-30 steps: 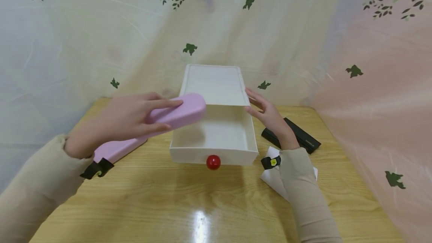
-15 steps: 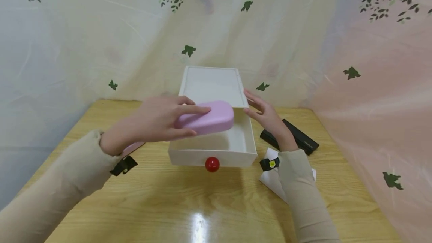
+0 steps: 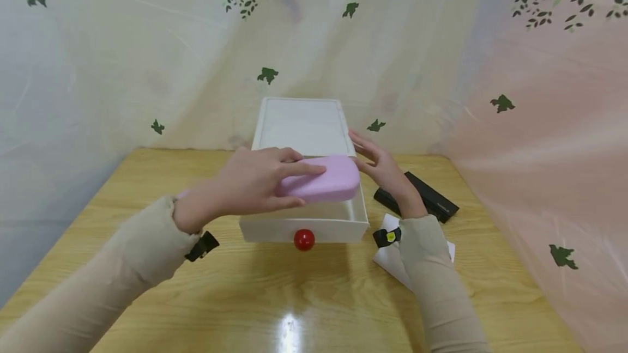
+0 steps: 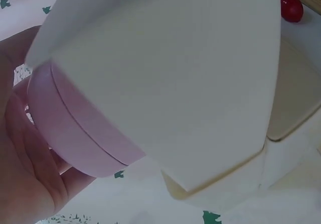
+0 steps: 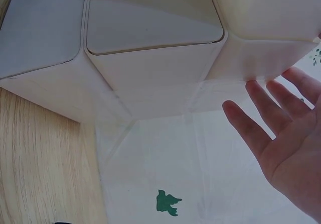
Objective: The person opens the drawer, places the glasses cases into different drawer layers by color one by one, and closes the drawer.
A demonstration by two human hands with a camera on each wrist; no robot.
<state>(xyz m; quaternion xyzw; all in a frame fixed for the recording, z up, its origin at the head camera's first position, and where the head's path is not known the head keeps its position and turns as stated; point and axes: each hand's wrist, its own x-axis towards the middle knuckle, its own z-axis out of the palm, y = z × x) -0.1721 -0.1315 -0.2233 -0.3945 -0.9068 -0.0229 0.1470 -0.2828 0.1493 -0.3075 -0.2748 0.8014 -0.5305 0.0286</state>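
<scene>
My left hand (image 3: 250,181) grips a lilac, rounded glasses case (image 3: 330,180) from above, thumb on the near side and fingers over the top. The case hangs over the pulled-out drawer (image 3: 267,231) of a white box (image 3: 301,124), hiding much of the drawer's inside. A red ball knob (image 3: 304,239) marks the drawer front. In the left wrist view a seam runs along the glasses case (image 4: 75,118), partly covered by the white drawer. My right hand (image 3: 385,176), fingers extended and slightly bent, rests its fingertips against the box's right side.
A long black case (image 3: 432,198) lies right of the box, partly behind my right hand. White folded paper (image 3: 392,257) lies under my right forearm. A sliver of another lilac thing (image 3: 183,193) shows behind my left wrist. A patterned curtain (image 3: 216,70) backs the wooden table (image 3: 235,298).
My left hand has carried the glasses case rightward and slightly down, from the drawer's left side to over its middle and right. My right hand has stayed at the box's side.
</scene>
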